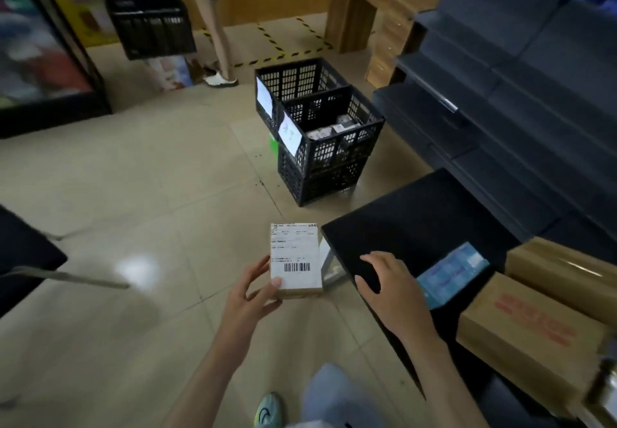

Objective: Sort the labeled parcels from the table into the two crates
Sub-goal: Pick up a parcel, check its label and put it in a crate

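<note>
**One Camera, Up on the Head**

There is only one view. The camera sits on the person's head and looks forward and down at the floor [150, 193]. It sees very wide. Closest, at the bottom, are the left hand [249, 295] holding a parcel [295, 259], the right hand [390, 290] at the black table [417, 220], and a shoe [267, 409]. Farther off, near the middle, stand a front crate [334, 152] and a back crate [293, 80]. Far away at the top are another person's legs [217, 33].

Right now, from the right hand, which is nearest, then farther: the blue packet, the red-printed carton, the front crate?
1. Blue packet, beside the right hand on the table.
2. Red-printed carton, farther right.
3. Front crate, ahead on the floor.
</note>
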Motion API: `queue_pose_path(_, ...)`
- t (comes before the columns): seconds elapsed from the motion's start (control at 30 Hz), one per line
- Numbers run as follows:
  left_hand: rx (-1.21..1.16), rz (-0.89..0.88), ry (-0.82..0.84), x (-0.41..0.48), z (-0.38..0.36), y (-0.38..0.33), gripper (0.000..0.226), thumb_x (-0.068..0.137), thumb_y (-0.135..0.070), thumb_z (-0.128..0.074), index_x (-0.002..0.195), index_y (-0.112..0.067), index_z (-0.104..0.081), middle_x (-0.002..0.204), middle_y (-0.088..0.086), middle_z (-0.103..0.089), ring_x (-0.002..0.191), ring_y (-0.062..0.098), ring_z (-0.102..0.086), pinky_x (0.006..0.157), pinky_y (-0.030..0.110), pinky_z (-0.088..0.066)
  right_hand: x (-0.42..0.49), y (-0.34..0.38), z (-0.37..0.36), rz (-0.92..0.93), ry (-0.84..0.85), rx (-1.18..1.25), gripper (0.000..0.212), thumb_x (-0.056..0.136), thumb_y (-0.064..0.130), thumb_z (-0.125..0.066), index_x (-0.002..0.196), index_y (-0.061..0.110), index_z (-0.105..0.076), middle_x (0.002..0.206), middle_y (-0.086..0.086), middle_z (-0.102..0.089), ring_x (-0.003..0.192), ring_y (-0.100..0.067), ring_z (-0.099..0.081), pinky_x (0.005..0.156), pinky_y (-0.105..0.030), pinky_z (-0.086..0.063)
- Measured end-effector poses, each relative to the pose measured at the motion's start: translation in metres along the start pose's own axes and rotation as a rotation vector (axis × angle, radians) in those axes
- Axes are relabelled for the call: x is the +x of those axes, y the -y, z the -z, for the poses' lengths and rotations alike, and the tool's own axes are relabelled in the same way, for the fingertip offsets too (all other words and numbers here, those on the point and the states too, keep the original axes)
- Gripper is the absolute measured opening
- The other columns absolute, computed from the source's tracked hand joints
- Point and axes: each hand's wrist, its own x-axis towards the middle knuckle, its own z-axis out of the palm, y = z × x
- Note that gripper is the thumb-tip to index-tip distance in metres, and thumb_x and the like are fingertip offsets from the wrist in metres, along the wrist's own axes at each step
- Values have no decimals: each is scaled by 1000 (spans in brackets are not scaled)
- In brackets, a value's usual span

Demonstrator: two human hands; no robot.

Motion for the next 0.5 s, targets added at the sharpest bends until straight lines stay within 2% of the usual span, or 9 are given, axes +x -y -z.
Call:
queue_pose_path(0.23, -29, 20, -84, 103, 31, -33, 47, 95, -30, -72, 141, -35, -62, 139, -10, -67, 121, 20, -69, 97, 51, -60, 130, 21, -21, 24, 57, -35, 40, 100, 48, -56, 135, 29, -57, 138, 13, -52, 127, -12, -49, 97, -33, -48)
queue_pose_path(0.43, 91, 31, -94, 218, 44, -81, 48, 98, -28, -71, 143, -36, -58, 143, -12, -62, 116, 19, -71, 99, 50, -60, 259, 39, -30, 20, 75, 32, 39, 98, 41, -61, 134, 25, -61, 136, 9, -56, 127, -14, -51, 97, -32, -44)
queue_pose_path(0.5, 108, 14, -113, 257, 48, -101, 50, 97, -27, -71, 144, -35, -57, 144, -12, -61, 116, 19, -71, 98, 48, -60, 303, 48, -33, 41, 85, 55, 39, 98, 40, -62, 133, 24, -62, 134, 7, -57, 124, -17, -54, 97, -35, -47)
